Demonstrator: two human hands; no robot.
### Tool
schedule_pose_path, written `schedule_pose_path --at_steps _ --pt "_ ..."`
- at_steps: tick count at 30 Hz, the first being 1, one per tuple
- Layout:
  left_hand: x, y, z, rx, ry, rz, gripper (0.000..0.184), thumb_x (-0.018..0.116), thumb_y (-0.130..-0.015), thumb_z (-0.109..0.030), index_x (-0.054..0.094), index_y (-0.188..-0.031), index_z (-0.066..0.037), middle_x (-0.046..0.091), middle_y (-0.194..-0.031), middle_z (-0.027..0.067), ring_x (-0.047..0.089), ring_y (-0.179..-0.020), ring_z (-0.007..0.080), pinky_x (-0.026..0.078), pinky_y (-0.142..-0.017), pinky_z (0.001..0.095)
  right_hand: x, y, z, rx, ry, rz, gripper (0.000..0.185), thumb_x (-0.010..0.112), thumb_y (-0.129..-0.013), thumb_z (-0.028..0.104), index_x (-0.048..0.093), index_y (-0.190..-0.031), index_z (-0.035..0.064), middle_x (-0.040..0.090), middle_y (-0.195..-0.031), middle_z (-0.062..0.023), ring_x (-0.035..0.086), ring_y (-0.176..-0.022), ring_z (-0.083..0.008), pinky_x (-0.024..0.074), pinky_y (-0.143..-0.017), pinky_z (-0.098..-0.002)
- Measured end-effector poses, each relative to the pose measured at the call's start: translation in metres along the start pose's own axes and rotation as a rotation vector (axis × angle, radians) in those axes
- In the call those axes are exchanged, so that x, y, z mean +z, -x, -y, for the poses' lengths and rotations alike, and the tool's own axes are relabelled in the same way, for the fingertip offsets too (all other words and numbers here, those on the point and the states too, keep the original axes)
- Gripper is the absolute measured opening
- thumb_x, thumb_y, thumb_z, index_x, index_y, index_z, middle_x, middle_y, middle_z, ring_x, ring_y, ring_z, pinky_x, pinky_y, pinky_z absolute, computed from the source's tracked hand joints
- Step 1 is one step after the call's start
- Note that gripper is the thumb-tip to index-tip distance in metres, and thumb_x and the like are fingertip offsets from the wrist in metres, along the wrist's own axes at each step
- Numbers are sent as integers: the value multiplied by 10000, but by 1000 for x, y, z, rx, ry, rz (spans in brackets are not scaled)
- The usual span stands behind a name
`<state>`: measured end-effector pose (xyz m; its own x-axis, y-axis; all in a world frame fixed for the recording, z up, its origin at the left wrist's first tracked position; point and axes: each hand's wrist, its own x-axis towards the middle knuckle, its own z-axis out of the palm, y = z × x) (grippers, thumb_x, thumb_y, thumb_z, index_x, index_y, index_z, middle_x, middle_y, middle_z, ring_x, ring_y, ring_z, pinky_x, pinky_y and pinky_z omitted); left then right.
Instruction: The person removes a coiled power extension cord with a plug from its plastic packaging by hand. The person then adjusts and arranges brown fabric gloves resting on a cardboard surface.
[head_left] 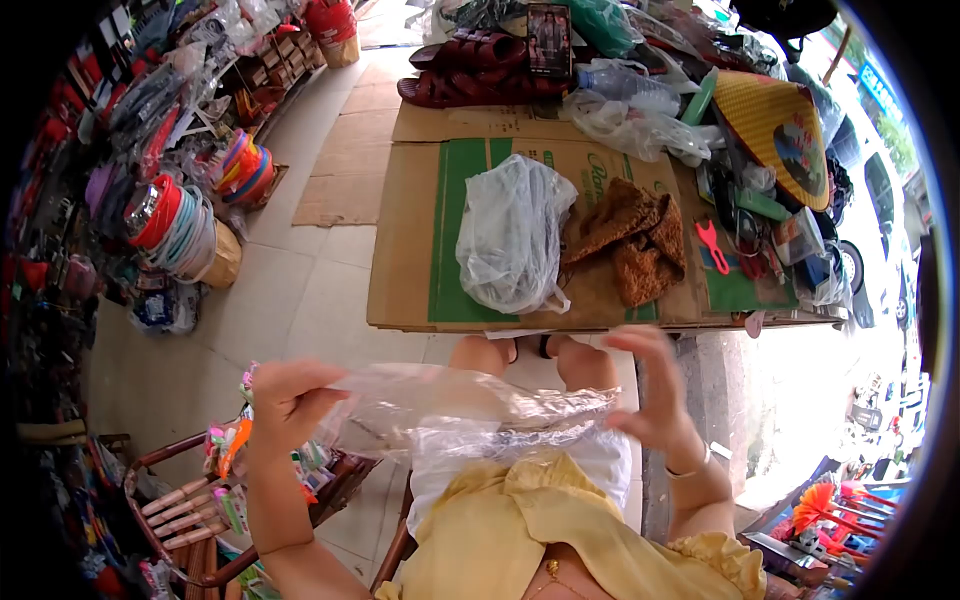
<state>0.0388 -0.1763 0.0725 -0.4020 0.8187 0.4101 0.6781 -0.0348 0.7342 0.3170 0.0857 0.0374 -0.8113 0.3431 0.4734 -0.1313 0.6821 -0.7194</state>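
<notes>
Narrow gap between clear film (400, 402) and cardboard (405, 250), plastic bag (514, 238), brown cloth (650, 270) obstructing beyond

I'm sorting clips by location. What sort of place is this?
Probably a small general-goods shop: stacked, brightly coloured round plastic basins and clear-plastic-wrapped goods crowd the left side, while glossy dark-red sandals lie at the far end of the brown cardboard-covered table.

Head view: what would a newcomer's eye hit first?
Probably the shiny clear plastic sheet at lower centre, pinched in the left hand, with the right hand open near its other end. Next, the whitish plastic bundle beside a brown cloth on the cardboard-covered table. Then the yellow woven piece at upper right.
</notes>
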Motion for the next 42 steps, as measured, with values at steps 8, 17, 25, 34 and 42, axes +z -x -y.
schedule_pose_path --at_steps 8,17,25,34,42 --pt "4 -34 -28 84 -121 188 130 697 -728 -69 677 -851 -33 587 -596 63 541 -516 185 429 -513 262 56 -34 6 -36 -148 54 174 700 -735 49 611 -882 20 591 -741 -93 558 -621 -221 432 -542 -296" --pt "57 7 39 -207 729 -537 964 705 -657 -577 283 -1361 -71 526 -1105 79 518 -1008 204 442 -833 386 46 -25 -1 202 -402 -398 109 529 -911 122 536 -898 15 526 -671 14 436 -567 -33 361 -502 -181" --pt "119 48 45 -376 937 -425 211 598 -861 -214 537 -962 -39 560 -762 62 555 -659 176 495 -672 364 55 -29 -10 211 -367 -270 83 531 -906 83 546 -911 1 572 -718 -30 493 -609 -59 394 -545 -197" --pt "119 28 33 -357 795 -626 141 493 -929 -204 498 -934 -63 454 -610 5 439 -494 120 448 -515 312 78 -21 -25 370 -800 -420 167 561 -902 165 571 -924 0 570 -809 10 480 -743 -53 397 -674 -191" --pt "108 34 38 -433 500 -727 146 546 -904 -203 504 -933 -67 397 -536 -23 358 -421 58 374 -449 232 70 1 -24 628 -405 -144 145 578 -890 137 583 -850 -3 542 -681 24 445 -634 -30 393 -565 -185"
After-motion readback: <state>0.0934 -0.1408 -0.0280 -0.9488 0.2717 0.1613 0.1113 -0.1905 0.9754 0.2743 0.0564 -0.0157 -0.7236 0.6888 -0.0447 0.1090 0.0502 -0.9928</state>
